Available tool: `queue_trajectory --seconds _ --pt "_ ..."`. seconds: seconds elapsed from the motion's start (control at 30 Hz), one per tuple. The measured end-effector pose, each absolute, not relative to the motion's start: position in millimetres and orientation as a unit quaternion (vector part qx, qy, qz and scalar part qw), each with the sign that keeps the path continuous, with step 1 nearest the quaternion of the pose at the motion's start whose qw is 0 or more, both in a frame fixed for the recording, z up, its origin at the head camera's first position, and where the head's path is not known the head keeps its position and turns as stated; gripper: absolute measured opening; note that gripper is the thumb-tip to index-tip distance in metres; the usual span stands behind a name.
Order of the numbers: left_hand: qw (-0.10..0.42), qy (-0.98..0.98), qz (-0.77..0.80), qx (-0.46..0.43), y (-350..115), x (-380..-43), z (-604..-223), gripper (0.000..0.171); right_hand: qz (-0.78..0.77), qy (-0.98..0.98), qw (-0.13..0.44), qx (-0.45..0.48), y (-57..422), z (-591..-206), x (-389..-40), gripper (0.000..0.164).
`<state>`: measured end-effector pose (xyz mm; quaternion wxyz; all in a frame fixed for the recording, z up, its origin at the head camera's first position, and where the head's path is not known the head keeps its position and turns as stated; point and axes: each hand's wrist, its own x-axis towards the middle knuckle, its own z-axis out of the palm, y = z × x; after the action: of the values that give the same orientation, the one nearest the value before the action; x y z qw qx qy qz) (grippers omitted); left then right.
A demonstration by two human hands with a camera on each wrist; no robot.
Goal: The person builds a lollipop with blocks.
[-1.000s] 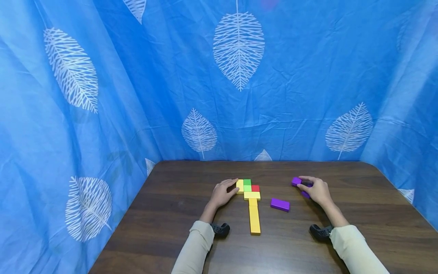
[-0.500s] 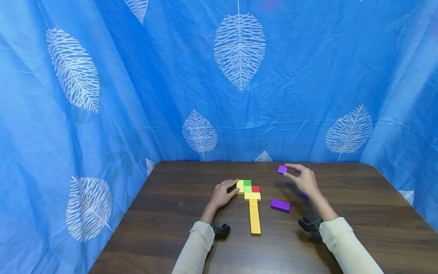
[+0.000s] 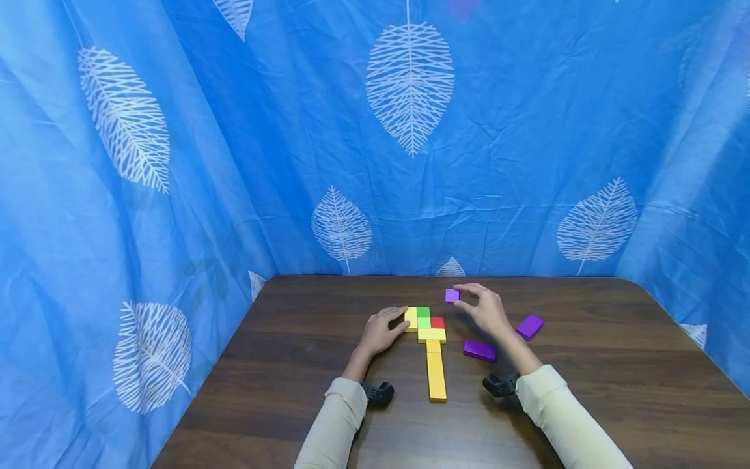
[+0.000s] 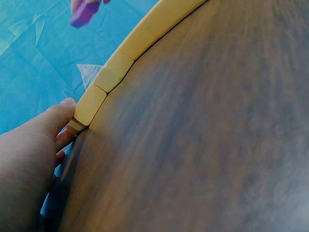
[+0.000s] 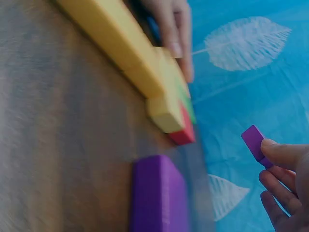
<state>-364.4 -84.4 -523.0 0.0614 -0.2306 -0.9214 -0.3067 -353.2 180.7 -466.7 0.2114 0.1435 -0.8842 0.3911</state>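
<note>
My right hand [image 3: 485,310] pinches a small purple block [image 3: 452,296] between thumb and fingers, above the back part of the table. In the right wrist view this purple block [image 5: 254,141] shows clear of the tabletop. My left hand [image 3: 377,335] has thumb and fingertips at the ends of a yellow block [image 3: 411,319], the leftmost of a flat row of touching blocks. Beside it lie green blocks [image 3: 424,317], a red block [image 3: 437,322] and a crosswise pale yellow block [image 3: 431,335]. A long yellow block [image 3: 436,378] forms a stem toward the front.
A purple rectangular block [image 3: 479,351] lies right of the yellow stem, close under my right forearm. Another purple block [image 3: 530,327] lies farther right. The brown wooden table [image 3: 263,371] ends at a blue leaf-print curtain [image 3: 504,130]. Each wrist wears a black strap device [image 3: 377,395].
My right hand has lifted the small purple block and carried it left, to behind the red block. The far right purple block is now uncovered. My left hand has stayed still.
</note>
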Motion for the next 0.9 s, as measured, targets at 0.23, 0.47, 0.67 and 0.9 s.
queue_trajectory --seconds 0.23,0.47,0.67,0.9 --pt "0.063 -0.923 -0.301 -0.23 -85 -364 -523 0.05 0.377 -0.898 0.164 0.157 164 -481 -355 0.034" --pt "0.066 -0.923 -0.3 -0.23 -84 -363 -522 0.049 0.378 -0.907 0.126 0.134 155 -489 -356 0.033" --pt "0.064 -0.924 -0.3 -0.229 -84 -364 -523 0.049 0.368 -0.913 0.117 0.133 153 -492 -358 0.031" --pt "0.064 -0.925 -0.295 -0.229 -84 -364 -523 0.049 0.359 -0.922 0.071 0.127 154 -494 -361 0.032"
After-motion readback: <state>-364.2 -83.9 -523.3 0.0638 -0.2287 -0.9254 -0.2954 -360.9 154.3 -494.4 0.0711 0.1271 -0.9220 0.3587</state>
